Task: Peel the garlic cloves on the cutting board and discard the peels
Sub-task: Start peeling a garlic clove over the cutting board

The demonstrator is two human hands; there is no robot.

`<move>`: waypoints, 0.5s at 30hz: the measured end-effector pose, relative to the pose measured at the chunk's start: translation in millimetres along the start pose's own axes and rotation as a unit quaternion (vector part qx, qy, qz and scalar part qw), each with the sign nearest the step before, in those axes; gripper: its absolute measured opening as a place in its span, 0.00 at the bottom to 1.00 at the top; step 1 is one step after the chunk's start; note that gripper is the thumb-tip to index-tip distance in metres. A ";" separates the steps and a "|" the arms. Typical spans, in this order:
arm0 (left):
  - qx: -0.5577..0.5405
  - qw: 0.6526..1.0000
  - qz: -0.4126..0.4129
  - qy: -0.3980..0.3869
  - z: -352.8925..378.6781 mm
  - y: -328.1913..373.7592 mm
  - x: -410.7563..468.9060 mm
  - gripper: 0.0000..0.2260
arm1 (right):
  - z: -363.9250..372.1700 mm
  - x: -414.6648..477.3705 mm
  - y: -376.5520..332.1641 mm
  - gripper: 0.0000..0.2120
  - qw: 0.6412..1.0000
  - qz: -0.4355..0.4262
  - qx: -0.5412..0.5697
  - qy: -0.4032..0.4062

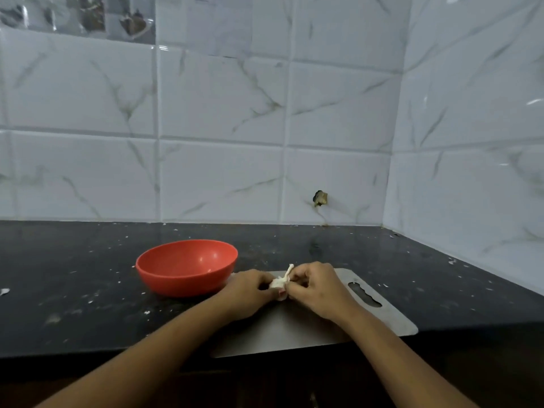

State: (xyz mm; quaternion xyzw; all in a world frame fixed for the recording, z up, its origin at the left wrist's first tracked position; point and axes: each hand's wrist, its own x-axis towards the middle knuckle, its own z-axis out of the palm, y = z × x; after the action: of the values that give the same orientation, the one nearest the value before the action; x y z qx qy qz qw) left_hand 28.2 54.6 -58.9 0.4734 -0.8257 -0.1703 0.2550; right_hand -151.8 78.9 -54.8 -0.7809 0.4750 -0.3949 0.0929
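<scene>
Garlic clove [276,283] is held a little below the middle of the frame, just above the far end of the steel cutting board [382,322]. The step in hand looks to be pulling off the skin.

To do it well, the clove should be kept still by the left hand [247,293] while the peel [290,270] is pulled away slowly by the right hand [316,287]. That way the thin skin may come off in one long piece and not be torn. The clove should not be squeezed hard, or it may be crushed or slip out. The loose skin should be kept over the board so that no bits are dropped.

Nearest, at the bottom of the frame, two bare forearms are stretched forward from the lower left and lower right, and they are brought close together at the hands. The left hand's fingers are curled round the clove. The right hand's fingertips are pinched on the skin, right beside the clove. A thin white strip of peel sticks up between the two hands.

Further off, left of the hands, a red bowl [182,281] stands just beside the board on the black speckled counter [73,260]. Farthest, the upper frame is filled by a white marble-tiled wall [220,113].
</scene>
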 end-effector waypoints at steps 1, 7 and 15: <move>-0.012 1.000 0.009 0.019 2.7 -1.8 -3.7 0.07 | 2.9 0.1 -2.2 0.16 1.000 -0.002 -0.003 0.003; -0.002 0.998 0.015 0.058 5.3 -2.1 -11.6 0.07 | 7.6 -4.7 -5.5 0.08 1.000 -0.015 -0.011 0.003; -0.021 0.998 0.013 0.060 6.6 -2.0 -12.0 0.10 | 8.7 -5.3 -3.9 0.09 1.000 -0.022 -0.011 0.007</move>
State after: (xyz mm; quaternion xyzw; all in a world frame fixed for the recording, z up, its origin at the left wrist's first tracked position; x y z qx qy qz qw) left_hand 30.8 64.3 -68.4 0.4668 -0.8111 -0.1557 0.3161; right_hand -144.3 83.3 -61.4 -0.7891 0.4628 -0.3974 0.0724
